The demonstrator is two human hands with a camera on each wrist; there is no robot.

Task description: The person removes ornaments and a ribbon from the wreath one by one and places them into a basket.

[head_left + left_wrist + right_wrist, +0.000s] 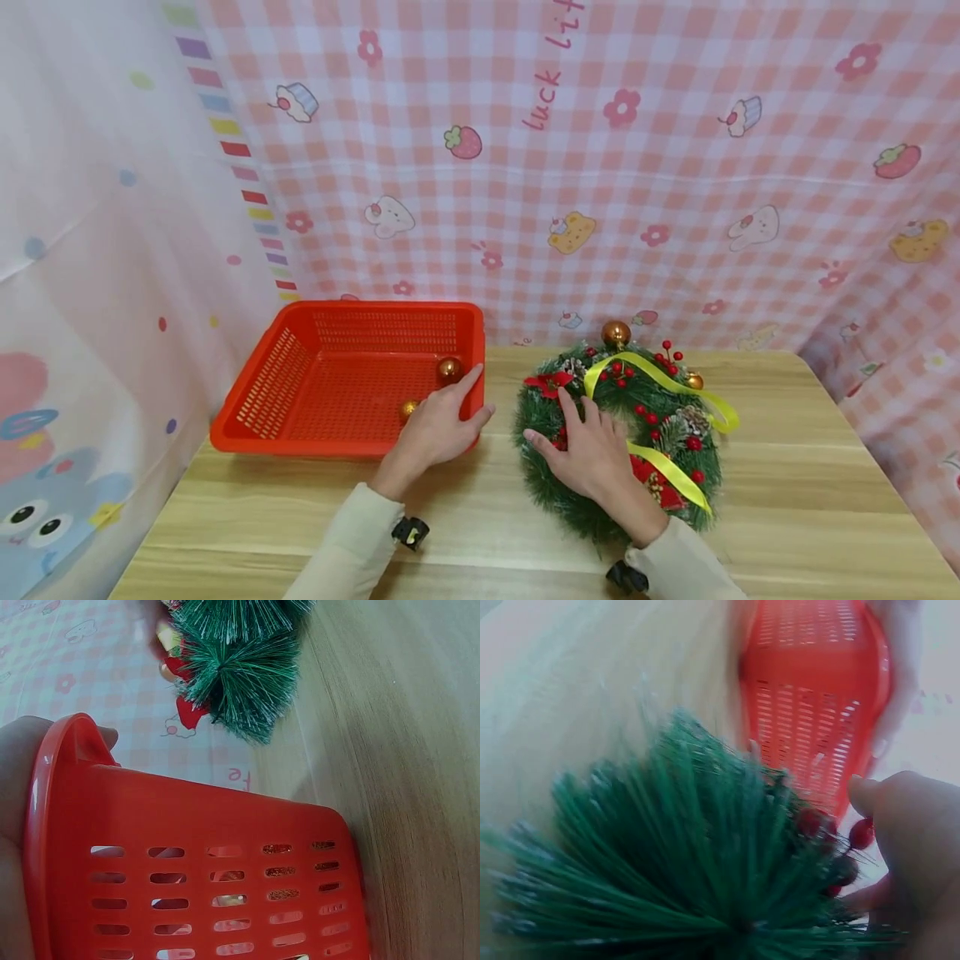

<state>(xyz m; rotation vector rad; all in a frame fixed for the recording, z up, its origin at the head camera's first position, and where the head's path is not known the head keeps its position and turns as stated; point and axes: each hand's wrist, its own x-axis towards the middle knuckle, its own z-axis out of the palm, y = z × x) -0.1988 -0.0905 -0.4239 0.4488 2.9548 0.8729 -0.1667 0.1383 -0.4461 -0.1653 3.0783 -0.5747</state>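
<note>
The left hand (437, 423) lies across the right rim of the basket (378, 307), the right hand (592, 454) over the left of the wreath (542, 468), both loosely spread, apparently gripping nothing. The wreath lies flat on the worktop (787, 500), likely for steadiness; basket walls should stop the balls (450, 370) rolling.

On table (810, 467): basket (337, 387) to left, two balls (449, 370) inside toward right side; wreath (543, 475) to right, apart from basket, ribbon (667, 475) on top; cloth (525, 225) behind both.

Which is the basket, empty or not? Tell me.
Not empty: the basket holds a copper ball near its right wall and a gold ball partly hidden by the left hand.
</note>
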